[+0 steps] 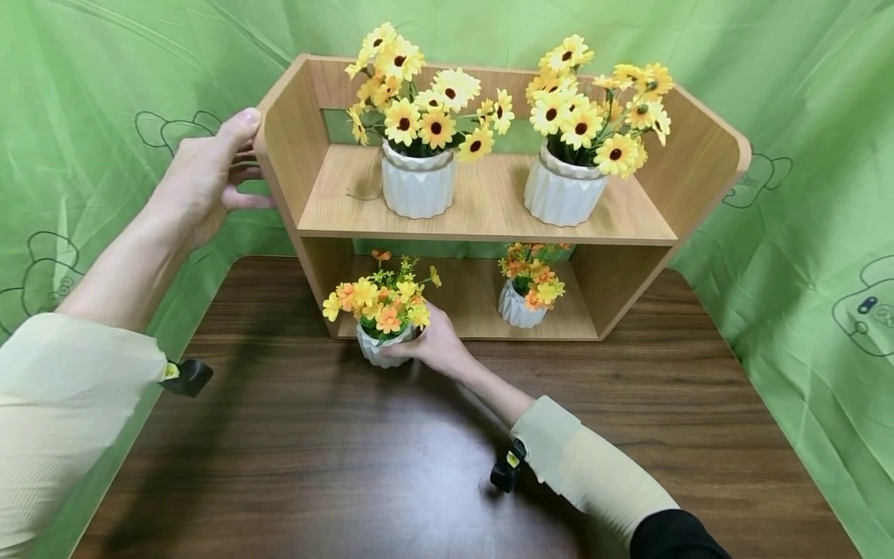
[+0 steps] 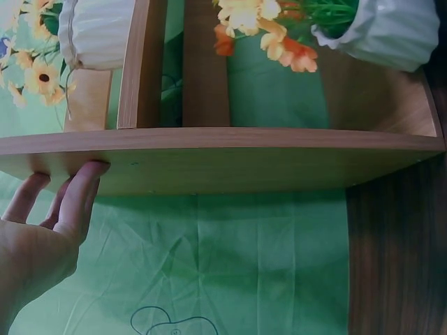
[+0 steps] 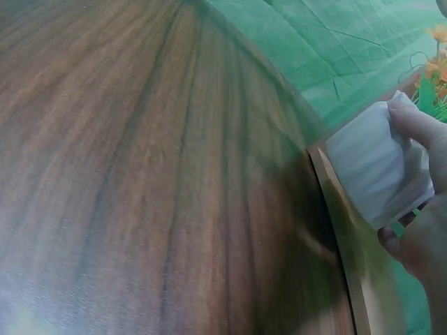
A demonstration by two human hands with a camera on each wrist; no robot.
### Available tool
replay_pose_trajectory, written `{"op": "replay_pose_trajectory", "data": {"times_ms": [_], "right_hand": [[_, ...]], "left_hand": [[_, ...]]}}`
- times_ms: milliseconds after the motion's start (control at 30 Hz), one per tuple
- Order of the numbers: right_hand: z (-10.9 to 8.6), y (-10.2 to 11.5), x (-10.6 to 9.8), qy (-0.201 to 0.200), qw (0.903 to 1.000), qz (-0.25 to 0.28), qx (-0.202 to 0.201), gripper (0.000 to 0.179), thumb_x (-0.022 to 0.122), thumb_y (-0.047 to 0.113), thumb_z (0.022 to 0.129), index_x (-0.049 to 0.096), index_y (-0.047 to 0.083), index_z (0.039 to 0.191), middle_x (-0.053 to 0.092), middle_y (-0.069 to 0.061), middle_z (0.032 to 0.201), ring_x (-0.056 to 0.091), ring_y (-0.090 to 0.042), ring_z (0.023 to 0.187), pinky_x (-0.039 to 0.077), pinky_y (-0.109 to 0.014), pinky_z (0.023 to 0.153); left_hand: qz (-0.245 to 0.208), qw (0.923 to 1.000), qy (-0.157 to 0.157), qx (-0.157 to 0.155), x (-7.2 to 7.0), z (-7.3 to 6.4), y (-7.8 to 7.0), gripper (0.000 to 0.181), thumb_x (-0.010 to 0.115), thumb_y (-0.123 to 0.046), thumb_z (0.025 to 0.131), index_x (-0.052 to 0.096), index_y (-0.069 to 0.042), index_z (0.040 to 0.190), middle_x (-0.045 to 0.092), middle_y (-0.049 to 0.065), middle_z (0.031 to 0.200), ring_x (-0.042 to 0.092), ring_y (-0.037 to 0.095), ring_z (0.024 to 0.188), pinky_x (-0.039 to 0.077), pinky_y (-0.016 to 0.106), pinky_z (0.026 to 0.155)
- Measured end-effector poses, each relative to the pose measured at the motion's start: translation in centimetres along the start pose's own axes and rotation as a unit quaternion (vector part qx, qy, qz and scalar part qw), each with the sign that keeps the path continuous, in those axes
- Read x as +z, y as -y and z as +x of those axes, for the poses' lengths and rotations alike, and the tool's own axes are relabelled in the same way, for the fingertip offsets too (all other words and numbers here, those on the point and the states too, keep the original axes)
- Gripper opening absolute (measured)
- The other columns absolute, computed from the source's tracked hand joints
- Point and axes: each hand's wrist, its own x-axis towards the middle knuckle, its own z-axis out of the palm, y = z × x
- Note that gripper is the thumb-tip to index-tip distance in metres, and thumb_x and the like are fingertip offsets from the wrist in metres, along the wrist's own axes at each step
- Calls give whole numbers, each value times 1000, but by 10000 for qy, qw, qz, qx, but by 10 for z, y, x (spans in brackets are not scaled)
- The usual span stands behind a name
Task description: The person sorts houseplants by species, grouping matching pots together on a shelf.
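On the left, my left hand (image 1: 202,175) touches the outer face of the wooden shelf unit's side panel (image 2: 230,167) near its upper front edge. Its fingers (image 2: 78,195) are extended against the wood. My right hand (image 1: 436,341) grips a small white flower pot (image 3: 380,164), thumb on one side and fingers on the other. Orange and yellow flowers (image 1: 380,299) fill this pot, which is at the front left of the lower shelf (image 1: 461,299). In the right wrist view the pot is tilted and overlaps the shelf's front edge.
Two white pots (image 1: 419,182) with yellow daisy-like flowers stand on the upper shelf (image 1: 489,194). A smaller white pot (image 1: 518,307) with orange flowers stands on the lower shelf's right. Dark wooden table (image 1: 363,458) extends in front; green cloth (image 1: 803,233) hangs around it.
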Motion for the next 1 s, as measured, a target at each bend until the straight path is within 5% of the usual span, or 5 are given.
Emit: {"op": "replay_pose_trajectory", "data": {"times_ms": [333,1000], "right_hand": [[11,-6,-10,-176,9993,-313,46,85,99,26,67,56,20,140,67,1,135,62,-15,129,50,-34,118],[35,-27,-28,-472,9974,-352,420,74,95,32,73,60,14,135,71,-4,131,67,-19,123,56,-33,110]], "left_hand": [[42,10000,63,-21,2,2,1,57,72,-37,95,59,-9,143,59,4,132,67,19,111,69,37,75],[-36,10000,28,-34,0,2,1,36,73,-36,95,71,-12,123,62,3,128,67,18,110,69,38,73]]}}
